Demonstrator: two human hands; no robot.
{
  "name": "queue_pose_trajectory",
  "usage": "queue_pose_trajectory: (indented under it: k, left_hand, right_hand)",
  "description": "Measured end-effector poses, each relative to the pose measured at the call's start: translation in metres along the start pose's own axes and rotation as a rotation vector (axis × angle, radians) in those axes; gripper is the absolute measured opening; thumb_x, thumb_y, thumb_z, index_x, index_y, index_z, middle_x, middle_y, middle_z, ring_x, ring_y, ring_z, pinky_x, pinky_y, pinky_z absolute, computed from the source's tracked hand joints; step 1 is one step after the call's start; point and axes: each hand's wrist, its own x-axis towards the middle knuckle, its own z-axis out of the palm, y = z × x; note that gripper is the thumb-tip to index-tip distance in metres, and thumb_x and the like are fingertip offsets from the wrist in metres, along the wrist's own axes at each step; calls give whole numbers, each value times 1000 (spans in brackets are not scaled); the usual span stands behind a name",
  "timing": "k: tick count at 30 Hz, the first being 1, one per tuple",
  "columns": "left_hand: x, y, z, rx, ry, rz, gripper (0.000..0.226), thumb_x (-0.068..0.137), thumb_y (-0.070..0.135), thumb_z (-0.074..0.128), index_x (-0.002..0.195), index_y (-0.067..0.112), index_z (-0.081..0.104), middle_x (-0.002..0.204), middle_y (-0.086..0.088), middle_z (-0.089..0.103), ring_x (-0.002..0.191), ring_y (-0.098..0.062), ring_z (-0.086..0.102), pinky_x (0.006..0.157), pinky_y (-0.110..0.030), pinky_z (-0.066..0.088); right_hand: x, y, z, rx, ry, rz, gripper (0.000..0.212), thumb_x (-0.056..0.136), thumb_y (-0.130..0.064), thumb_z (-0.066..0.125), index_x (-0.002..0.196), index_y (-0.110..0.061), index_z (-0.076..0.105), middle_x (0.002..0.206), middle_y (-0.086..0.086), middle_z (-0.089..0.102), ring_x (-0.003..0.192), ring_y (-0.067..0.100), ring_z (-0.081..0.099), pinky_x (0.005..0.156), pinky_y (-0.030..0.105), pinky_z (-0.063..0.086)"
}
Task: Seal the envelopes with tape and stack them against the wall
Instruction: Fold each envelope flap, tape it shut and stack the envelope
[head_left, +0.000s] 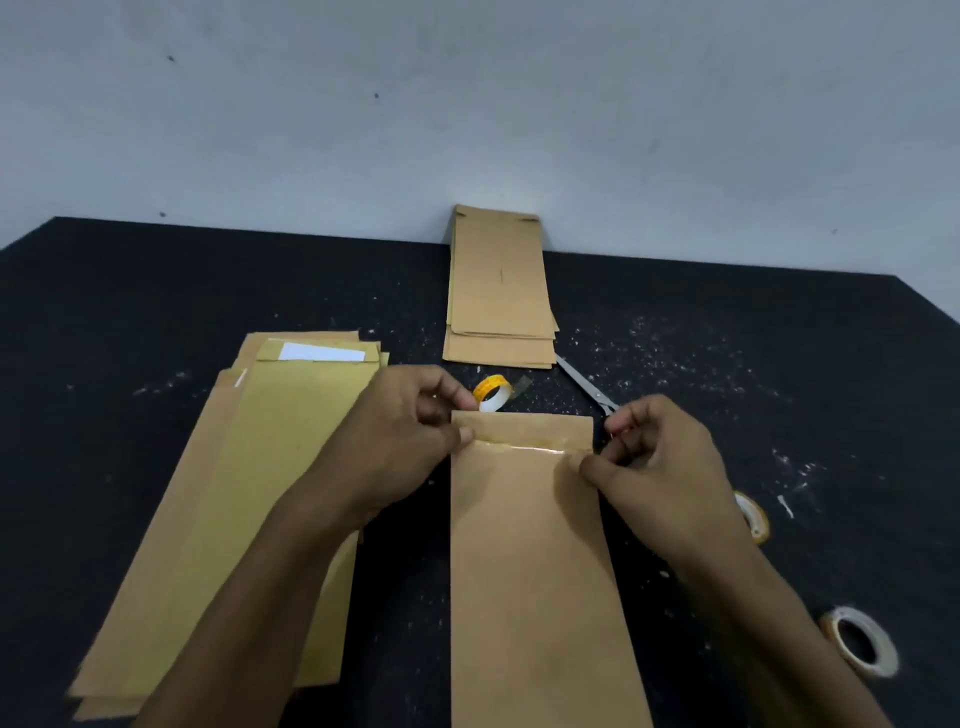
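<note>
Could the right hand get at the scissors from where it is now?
Probably yes. The scissors lie on the table just beyond the right hand, nothing between them, though that hand is busy pressing tape on the envelope.

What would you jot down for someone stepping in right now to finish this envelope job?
Left hand pinches the left end of the tape strip at the flap of the envelope in front; right hand pinches the right end.
Done: a stack of envelopes lies against the wall.
Left: press this strip flat, move this envelope to the stack, then seal the pile on the left.
Yellow tape roll and scissors lie just beyond the envelope; two more rolls sit at right.
</note>
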Motion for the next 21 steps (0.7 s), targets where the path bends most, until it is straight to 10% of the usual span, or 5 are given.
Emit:
queue_pose_trajectory:
  k: [7,21]
  left_hand:
    - [16,34,-27,-347,99,106,16,88,-1,68,99,10,70,69,-5,65,53,-10,48,45,-21,39]
    - [90,51,-18,-181,82,-59,10,88,9,71,97,14,70,87,-1,77,81,-10,73,67,-19,54]
  right_hand:
    - [1,-11,-25,332,-537,71,10,92,-3,66,97,-6,74,86,8,78,65,15,68,47,21,44]
    - [114,-50,-10,514,-305,91,12,87,2,69,99,2,71,86,16,77,69,26,69,54,35,51]
